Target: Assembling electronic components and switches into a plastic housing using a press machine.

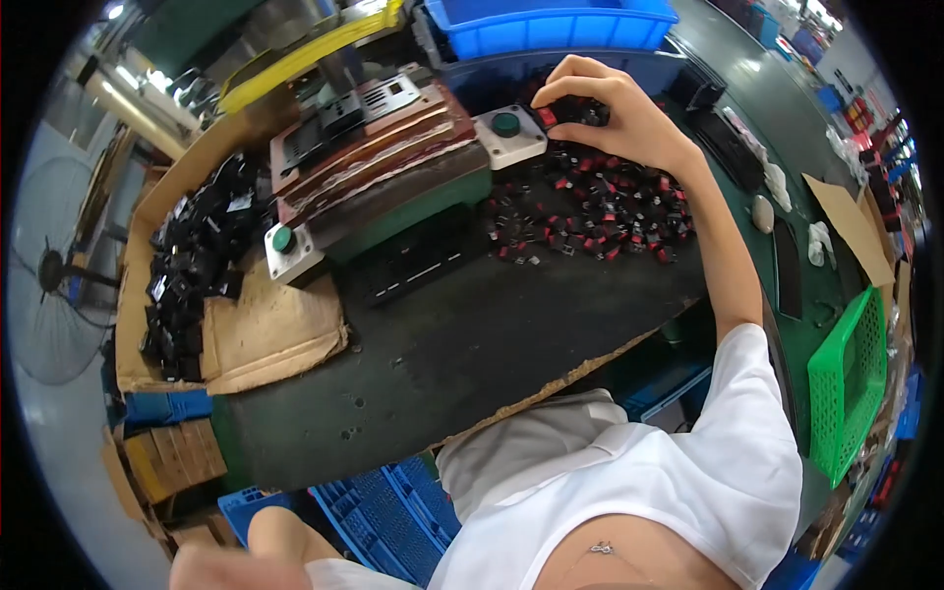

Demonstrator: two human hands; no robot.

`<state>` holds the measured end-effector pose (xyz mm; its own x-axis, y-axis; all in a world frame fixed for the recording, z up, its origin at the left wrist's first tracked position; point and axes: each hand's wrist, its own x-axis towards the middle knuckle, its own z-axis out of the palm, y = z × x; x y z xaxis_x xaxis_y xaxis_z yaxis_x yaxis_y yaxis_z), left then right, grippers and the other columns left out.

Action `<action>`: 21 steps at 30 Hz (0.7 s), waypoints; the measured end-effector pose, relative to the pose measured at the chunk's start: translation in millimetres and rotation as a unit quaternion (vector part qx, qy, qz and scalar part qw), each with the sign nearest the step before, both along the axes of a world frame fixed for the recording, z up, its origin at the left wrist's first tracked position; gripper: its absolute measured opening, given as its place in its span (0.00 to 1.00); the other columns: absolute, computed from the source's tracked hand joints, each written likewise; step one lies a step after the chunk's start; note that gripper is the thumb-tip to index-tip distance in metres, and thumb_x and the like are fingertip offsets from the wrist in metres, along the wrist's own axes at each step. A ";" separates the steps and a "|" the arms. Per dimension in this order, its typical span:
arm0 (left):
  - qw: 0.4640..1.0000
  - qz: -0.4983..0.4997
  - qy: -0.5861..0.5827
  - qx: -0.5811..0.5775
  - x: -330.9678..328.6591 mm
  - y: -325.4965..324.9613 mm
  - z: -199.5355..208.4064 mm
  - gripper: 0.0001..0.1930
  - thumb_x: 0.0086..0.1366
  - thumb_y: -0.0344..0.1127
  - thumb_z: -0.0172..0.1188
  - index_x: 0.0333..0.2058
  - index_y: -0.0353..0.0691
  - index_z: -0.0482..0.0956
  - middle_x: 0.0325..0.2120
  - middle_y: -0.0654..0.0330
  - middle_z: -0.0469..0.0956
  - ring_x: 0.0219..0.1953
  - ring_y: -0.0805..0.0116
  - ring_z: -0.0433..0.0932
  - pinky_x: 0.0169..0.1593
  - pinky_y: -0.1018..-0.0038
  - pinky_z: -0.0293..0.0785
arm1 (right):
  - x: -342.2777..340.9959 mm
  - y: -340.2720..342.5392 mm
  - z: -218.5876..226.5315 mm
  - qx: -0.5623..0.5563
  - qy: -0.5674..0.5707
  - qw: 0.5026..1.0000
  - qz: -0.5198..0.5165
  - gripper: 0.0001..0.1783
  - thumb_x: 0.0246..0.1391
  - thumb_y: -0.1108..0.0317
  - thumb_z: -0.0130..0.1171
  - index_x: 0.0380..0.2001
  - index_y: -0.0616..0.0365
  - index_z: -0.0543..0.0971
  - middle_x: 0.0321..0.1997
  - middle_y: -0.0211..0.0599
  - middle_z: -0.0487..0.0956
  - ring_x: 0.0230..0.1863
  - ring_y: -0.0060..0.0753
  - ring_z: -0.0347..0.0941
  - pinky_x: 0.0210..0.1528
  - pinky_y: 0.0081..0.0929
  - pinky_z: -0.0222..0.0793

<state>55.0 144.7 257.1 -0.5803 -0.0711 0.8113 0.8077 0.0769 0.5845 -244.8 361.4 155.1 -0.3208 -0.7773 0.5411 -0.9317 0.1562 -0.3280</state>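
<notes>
My right hand (615, 113) reaches over the far side of the dark workbench, its thumb and fingers curled in a pinch. Between the fingertips shows a small black-and-red part (547, 117). Close beside it stands a light control box with a green button (505, 124). Below the hand lies a spread pile of similar small black-and-red parts (600, 211). At the bottom left, my left arm (280, 533) is bent; its lower part is smeared and cut off by the edge, and the hand itself cannot be made out.
A press-like fixture (383, 147) with layered plates stands mid-bench, with a second green button (283, 239) at its left. Black parts (202, 261) fill a cardboard box (270, 339). A blue bin (551, 29) sits behind; a green basket (836, 393) is at right.
</notes>
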 end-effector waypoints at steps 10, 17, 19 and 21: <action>0.754 -0.472 -0.444 0.107 -23.2 -14.3 29.9 0.01 0.56 0.31 0.60 0.27 0.44 0.80 0.08 0.65 0.65 0.08 0.77 0.59 0.16 0.78 0.47 | 8.8 -20.5 -3.6 0.018 0.027 0.999 0.016 0.17 0.40 0.75 0.65 0.38 0.58 0.77 0.36 0.34 0.73 0.41 0.35 0.70 0.47 0.28 0.65; 0.771 -0.564 -0.245 0.167 -13.4 -19.7 2.2 0.05 0.58 0.27 0.57 0.24 0.40 0.79 0.10 0.62 0.68 0.10 0.74 0.63 0.17 0.79 0.52 | 4.5 -24.5 -4.4 0.027 0.016 1.000 -0.002 0.15 0.42 0.73 0.65 0.37 0.57 0.77 0.37 0.33 0.74 0.42 0.35 0.70 0.48 0.30 0.65; 0.777 -0.561 -0.234 0.166 -9.5 -19.2 -1.7 0.05 0.58 0.27 0.56 0.24 0.39 0.78 0.11 0.61 0.68 0.11 0.74 0.64 0.18 0.78 0.53 | 5.1 -24.3 -7.2 0.030 0.001 0.999 -0.012 0.13 0.44 0.72 0.64 0.37 0.56 0.77 0.37 0.33 0.75 0.44 0.36 0.70 0.49 0.31 0.65; 0.783 -0.557 -0.222 0.163 -5.7 -18.5 -3.5 0.05 0.58 0.26 0.56 0.23 0.38 0.77 0.11 0.61 0.68 0.11 0.73 0.65 0.18 0.78 0.54 | 3.4 -24.4 -9.7 0.025 0.005 1.000 -0.009 0.13 0.44 0.72 0.64 0.36 0.57 0.77 0.37 0.33 0.75 0.43 0.37 0.70 0.49 0.32 0.65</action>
